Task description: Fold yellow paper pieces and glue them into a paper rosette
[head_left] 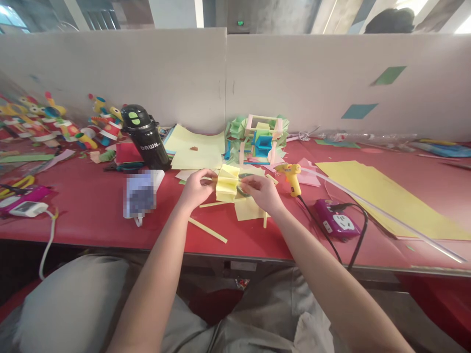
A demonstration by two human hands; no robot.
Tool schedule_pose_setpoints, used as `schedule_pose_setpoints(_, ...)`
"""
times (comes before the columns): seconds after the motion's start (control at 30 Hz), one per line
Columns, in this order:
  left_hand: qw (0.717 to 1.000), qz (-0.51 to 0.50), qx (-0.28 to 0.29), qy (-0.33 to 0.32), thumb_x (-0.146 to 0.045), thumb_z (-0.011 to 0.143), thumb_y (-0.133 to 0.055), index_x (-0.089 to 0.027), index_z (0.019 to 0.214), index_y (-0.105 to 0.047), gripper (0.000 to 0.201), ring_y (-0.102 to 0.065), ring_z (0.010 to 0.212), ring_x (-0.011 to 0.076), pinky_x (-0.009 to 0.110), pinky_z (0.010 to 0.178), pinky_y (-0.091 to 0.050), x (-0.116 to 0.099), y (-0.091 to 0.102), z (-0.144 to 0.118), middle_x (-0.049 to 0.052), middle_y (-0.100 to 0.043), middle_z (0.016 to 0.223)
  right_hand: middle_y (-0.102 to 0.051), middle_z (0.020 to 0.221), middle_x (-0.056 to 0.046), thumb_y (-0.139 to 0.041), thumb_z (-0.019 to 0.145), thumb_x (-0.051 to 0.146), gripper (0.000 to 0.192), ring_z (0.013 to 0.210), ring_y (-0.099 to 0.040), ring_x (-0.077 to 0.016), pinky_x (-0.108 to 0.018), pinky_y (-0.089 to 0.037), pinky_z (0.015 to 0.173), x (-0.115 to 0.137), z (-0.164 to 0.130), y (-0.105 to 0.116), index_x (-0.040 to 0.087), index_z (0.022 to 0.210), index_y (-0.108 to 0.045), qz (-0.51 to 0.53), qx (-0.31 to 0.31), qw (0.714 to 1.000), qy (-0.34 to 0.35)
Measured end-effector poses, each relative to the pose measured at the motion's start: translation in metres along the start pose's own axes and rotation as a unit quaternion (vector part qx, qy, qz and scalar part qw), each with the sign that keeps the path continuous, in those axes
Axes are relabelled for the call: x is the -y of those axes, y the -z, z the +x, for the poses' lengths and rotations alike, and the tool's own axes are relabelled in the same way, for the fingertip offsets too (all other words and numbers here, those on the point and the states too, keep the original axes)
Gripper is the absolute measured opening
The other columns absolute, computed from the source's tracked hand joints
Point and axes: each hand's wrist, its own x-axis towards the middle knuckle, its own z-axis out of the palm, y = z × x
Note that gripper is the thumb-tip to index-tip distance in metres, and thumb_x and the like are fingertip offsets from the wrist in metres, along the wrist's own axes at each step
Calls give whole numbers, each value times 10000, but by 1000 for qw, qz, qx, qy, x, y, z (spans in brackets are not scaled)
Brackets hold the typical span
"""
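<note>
Between my two hands is a folded yellow paper piece point(227, 182) with accordion-like pleats, held just above the red table. My left hand point(198, 189) pinches its left side with thumb and fingers. On the opposite side, my right hand point(262, 192) has its fingers closed at the right end of the same paper. Pale yellow paper strips point(208, 229) and a loose yellow sheet point(250, 209) lie below and around the hands. A yellow hot glue gun point(292, 177) rests to the right of my right hand.
Behind the hands stands a paper frame model point(263, 139) in pink, blue and green. A black bottle point(145, 137) and a phone point(140, 193) are on the left. Farther right are a purple power socket point(337, 220), large yellow sheets point(382, 196) and a long clear glue stick point(390, 215).
</note>
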Motion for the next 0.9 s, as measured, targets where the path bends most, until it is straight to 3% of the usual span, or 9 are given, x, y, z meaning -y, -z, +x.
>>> schedule_pose_setpoints(0.4,1000,3,10,-10,-228,719,-659,-188,871,-702,164,-694,886,223,307,763,-568,0,2,0,59,-731,986,-653,726,-32,-729,726,510,342,662,-582,-160,-310,-495,622,6,-1,-6,186,822,-682,10,-5,1000,-5)
schedule_pose_setpoints(0.9,1000,3,12,-25,-232,728,-683,-185,889,-684,167,-686,915,222,327,806,-572,0,3,0,73,-721,1007,-664,760,-38,-702,758,472,293,693,-608,-165,-316,-524,649,8,-1,-5,185,812,-671,-11,-6,1000,6)
